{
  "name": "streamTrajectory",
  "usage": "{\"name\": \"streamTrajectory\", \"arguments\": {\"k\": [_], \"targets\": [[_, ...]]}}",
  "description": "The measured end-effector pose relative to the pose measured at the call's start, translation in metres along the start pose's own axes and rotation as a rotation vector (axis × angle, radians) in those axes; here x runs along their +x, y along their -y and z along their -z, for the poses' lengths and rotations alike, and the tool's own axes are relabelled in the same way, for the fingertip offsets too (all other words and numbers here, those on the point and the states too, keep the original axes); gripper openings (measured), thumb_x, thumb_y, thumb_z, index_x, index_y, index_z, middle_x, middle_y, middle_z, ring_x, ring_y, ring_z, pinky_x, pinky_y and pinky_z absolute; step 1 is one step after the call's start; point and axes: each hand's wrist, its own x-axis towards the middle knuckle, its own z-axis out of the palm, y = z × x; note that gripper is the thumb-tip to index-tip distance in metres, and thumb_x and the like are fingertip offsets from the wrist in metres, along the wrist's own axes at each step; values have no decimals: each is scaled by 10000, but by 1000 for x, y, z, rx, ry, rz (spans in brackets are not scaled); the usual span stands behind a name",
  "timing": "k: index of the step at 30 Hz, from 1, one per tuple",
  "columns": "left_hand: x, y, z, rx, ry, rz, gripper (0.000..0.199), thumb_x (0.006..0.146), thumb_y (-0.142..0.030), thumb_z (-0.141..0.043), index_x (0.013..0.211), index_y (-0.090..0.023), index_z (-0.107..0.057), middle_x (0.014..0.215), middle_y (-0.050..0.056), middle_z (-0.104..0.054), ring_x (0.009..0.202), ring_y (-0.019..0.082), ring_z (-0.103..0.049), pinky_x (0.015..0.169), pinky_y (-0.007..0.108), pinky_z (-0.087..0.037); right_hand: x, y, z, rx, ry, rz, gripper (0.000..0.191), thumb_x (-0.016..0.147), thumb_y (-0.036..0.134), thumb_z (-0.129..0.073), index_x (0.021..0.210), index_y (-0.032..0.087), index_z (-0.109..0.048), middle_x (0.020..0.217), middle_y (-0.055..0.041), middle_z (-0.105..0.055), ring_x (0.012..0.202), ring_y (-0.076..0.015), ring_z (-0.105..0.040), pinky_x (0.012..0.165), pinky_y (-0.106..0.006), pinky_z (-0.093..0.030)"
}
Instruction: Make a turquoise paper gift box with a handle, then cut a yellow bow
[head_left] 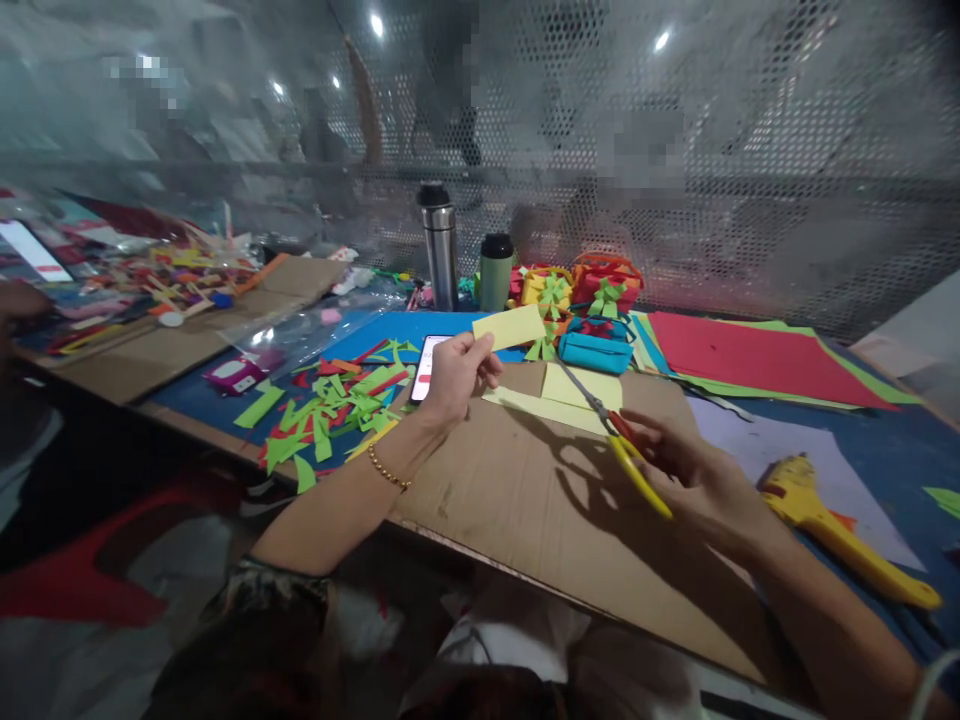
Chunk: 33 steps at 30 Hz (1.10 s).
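Between thumb and fingers, my left hand (456, 378) pinches a yellow paper strip (510, 328) above the cardboard sheet (480, 490). My right hand (694, 475) is closed around scissors (626, 455) with red and yellow handles, their blades pointing away toward the back left. Beneath the blades lie a pale yellow paper piece (581, 387) and a longer pale strip (540, 408) on the cardboard. A phone (425, 375) with a lit screen lies just behind my left hand. Green and red paper scraps (322, 415) are heaped left of my left forearm.
A steel flask (441, 250) and a green bottle (496, 275) stand at the back. Beside them sit small coloured paper bags (596, 345). Red and green sheets (750, 355) are stacked at right, near a yellow glue gun (840, 530). A person's hand (26, 300) shows at far left.
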Motion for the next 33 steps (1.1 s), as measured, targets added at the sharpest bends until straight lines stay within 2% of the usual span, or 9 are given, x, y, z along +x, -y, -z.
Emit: {"name": "streamTrajectory", "arguments": {"k": [2,4,7,9,13,18,23,28,33], "targets": [[-1,-1,-1,-27,-19,0,398,973,-172,-608,576,-163,-592,529,-5,-638,375,46,-514,436,198,-349,-4,5,-1,226,50,-102,751,845,717,-706,1420,242,-617,903,-68,-694,689,-186,-626,564,-298,-498],[-2,-1,-4,-47,-23,4,397,965,-180,-618,570,-168,-584,527,-6,-638,364,51,-503,428,205,-353,-6,13,-3,362,115,-166,819,794,761,-734,1406,228,-625,795,-29,-638,617,-163,-559,511,-287,-452],[-7,-4,-8,-74,-19,-2,400,960,-237,-641,570,-172,-579,522,-11,-635,359,49,-498,412,203,-343,-6,27,-9,473,219,-199,826,828,790,-679,1394,193,-600,696,16,-554,566,-139,-491,500,-277,-422],[-11,-7,-11,-98,-13,-27,408,954,-286,-656,570,-174,-577,517,-17,-628,364,43,-497,412,198,-343,-6,35,-14,493,203,-193,817,817,786,-696,1377,202,-580,717,18,-565,553,-129,-490,492,-268,-425],[-28,-16,-21,-161,48,-90,399,912,-363,-698,575,-178,-590,527,-16,-641,376,46,-511,430,200,-379,-15,45,-20,562,158,-149,750,790,792,-717,1281,239,-589,912,-38,-637,613,-132,-544,504,-267,-484],[-60,-26,-38,-182,153,-29,384,887,-376,-697,567,-181,-612,532,1,-655,380,54,-518,414,205,-382,-41,66,-12,460,173,-130,750,792,811,-697,1259,236,-578,961,-69,-660,740,-184,-635,632,-312,-573],[-81,-31,-52,-157,209,-18,399,919,-332,-641,546,-190,-629,497,4,-627,378,56,-515,412,207,-388,-64,81,-5,370,141,-123,688,889,836,-520,1212,231,-581,801,-38,-637,653,-194,-641,593,-331,-562],[-91,-30,-58,-163,229,46,377,898,-329,-666,549,-192,-627,507,10,-640,372,55,-514,404,202,-392,-77,81,-4,362,66,-154,730,866,849,-543,1222,212,-571,833,-10,-582,593,-146,-612,529,-286,-521],[-102,-36,-62,-145,258,57,393,881,-395,-703,554,-199,-609,521,6,-639,383,60,-507,401,208,-410,-76,81,-5,274,32,-97,672,894,811,-552,1193,211,-599,816,-9,-586,596,-124,-566,512,-254,-476]]}}
